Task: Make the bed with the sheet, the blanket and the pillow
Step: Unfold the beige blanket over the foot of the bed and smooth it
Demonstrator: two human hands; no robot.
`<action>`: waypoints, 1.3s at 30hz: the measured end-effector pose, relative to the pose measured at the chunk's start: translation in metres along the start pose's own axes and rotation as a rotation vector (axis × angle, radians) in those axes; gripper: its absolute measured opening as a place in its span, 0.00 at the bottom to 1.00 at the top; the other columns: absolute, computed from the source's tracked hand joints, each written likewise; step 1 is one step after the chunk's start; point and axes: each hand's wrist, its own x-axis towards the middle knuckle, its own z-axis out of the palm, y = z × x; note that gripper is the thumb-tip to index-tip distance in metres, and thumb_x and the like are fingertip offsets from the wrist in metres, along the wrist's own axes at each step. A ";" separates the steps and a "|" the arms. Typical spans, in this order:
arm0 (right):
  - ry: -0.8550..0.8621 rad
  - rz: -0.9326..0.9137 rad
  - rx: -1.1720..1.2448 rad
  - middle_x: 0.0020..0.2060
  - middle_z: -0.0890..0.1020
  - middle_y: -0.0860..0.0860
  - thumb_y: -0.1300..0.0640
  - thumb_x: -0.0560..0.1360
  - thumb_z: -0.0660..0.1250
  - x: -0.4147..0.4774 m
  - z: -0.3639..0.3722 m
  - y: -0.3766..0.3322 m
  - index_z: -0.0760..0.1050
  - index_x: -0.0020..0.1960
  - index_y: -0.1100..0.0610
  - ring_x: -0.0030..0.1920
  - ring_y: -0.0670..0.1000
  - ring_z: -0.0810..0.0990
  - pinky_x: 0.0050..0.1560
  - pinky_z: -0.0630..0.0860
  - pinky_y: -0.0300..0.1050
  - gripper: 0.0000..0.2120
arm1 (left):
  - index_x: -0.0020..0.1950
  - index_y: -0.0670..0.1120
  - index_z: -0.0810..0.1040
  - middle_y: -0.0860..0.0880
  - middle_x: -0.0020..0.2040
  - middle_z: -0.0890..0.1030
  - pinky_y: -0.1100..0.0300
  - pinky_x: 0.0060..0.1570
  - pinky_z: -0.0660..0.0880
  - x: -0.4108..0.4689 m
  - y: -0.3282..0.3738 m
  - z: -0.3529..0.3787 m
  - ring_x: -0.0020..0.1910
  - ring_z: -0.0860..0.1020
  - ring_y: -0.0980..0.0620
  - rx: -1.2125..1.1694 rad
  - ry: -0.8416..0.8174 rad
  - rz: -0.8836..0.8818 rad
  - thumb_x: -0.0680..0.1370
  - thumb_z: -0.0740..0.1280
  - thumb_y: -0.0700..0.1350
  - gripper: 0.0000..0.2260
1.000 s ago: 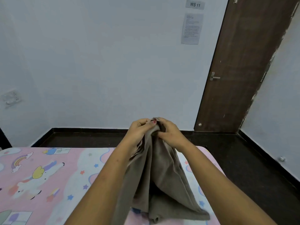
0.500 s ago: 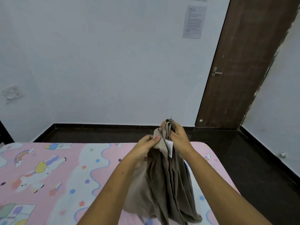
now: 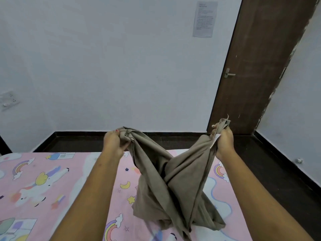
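A grey-brown blanket (image 3: pixel 175 185) hangs bunched between my two hands above the bed. My left hand (image 3: pixel 115 142) grips one gathered corner at centre left. The other corner, with a white tag, is held higher at the right by my right hand (image 3: pixel 224 141). The blanket's lower folds rest on the pink sheet (image 3: pixel 52 185), printed with unicorns, rainbows and stars, which covers the mattress. No pillow is in view.
Beyond the bed's far edge lies a dark floor (image 3: pixel 173 141), then a white wall (image 3: pixel 121 66). A brown door (image 3: pixel 257 66) with a lever handle stands at the back right. A switch plate (image 3: pixel 8 101) is on the left wall.
My hands, held together on the bunched blanket before, have pulled apart, the left going left and the right going right. The blanket now spreads between them.
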 end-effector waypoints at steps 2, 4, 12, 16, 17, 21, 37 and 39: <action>0.028 -0.012 -0.047 0.23 0.67 0.48 0.60 0.82 0.55 -0.001 -0.003 -0.004 0.69 0.41 0.55 0.21 0.44 0.65 0.22 0.65 0.33 0.12 | 0.53 0.43 0.72 0.43 0.45 0.77 0.50 0.47 0.79 0.006 0.011 0.000 0.41 0.76 0.48 -0.041 0.017 -0.001 0.82 0.54 0.39 0.08; -0.021 -0.060 -0.312 0.29 0.73 0.50 0.57 0.81 0.58 0.001 -0.010 0.000 0.72 0.50 0.57 0.30 0.49 0.73 0.34 0.74 0.41 0.06 | 0.56 0.44 0.70 0.43 0.45 0.76 0.46 0.58 0.74 0.010 0.026 0.007 0.46 0.76 0.46 -0.031 0.039 -0.015 0.82 0.55 0.39 0.07; -0.426 0.090 -1.479 0.64 0.75 0.50 0.39 0.65 0.75 -0.006 -0.059 0.039 0.63 0.72 0.49 0.63 0.53 0.74 0.61 0.69 0.45 0.41 | 0.41 0.43 0.69 0.45 0.33 0.78 0.61 0.24 0.76 -0.028 0.097 0.098 0.30 0.77 0.51 0.111 -0.220 0.260 0.83 0.53 0.39 0.12; -0.478 0.087 -1.390 0.69 0.72 0.48 0.40 0.63 0.77 -0.015 -0.058 0.059 0.53 0.78 0.47 0.68 0.50 0.70 0.66 0.66 0.43 0.51 | 0.40 0.46 0.68 0.50 0.33 0.80 0.65 0.25 0.74 -0.058 0.100 0.151 0.29 0.78 0.56 0.134 -0.449 0.410 0.82 0.56 0.37 0.11; -0.459 0.022 -1.290 0.68 0.73 0.47 0.42 0.63 0.78 -0.016 -0.048 0.059 0.50 0.78 0.45 0.68 0.49 0.71 0.64 0.66 0.42 0.53 | 0.39 0.46 0.68 0.52 0.29 0.80 0.67 0.24 0.73 -0.068 0.096 0.162 0.27 0.77 0.58 0.188 -0.536 0.427 0.82 0.57 0.36 0.12; -0.392 -0.241 -0.833 0.59 0.78 0.43 0.47 0.60 0.81 -0.015 0.006 0.034 0.53 0.76 0.44 0.60 0.42 0.76 0.62 0.72 0.40 0.53 | 0.39 0.44 0.74 0.48 0.33 0.78 0.65 0.35 0.72 -0.107 0.063 0.193 0.34 0.76 0.55 0.624 -0.984 0.539 0.78 0.64 0.34 0.09; -0.139 -0.171 -0.410 0.42 0.81 0.44 0.52 0.76 0.68 -0.035 0.036 0.021 0.75 0.44 0.47 0.49 0.48 0.81 0.54 0.76 0.45 0.04 | 0.72 0.66 0.54 0.64 0.71 0.63 0.62 0.68 0.63 -0.076 -0.129 0.054 0.70 0.62 0.65 0.837 -0.703 0.704 0.61 0.76 0.60 0.46; -0.147 -0.169 -0.390 0.42 0.79 0.42 0.51 0.76 0.68 -0.036 0.037 0.015 0.73 0.43 0.46 0.48 0.46 0.79 0.53 0.74 0.43 0.05 | 0.73 0.64 0.54 0.61 0.68 0.69 0.63 0.62 0.69 -0.071 -0.137 0.046 0.65 0.70 0.61 0.794 -0.617 0.603 0.66 0.76 0.53 0.43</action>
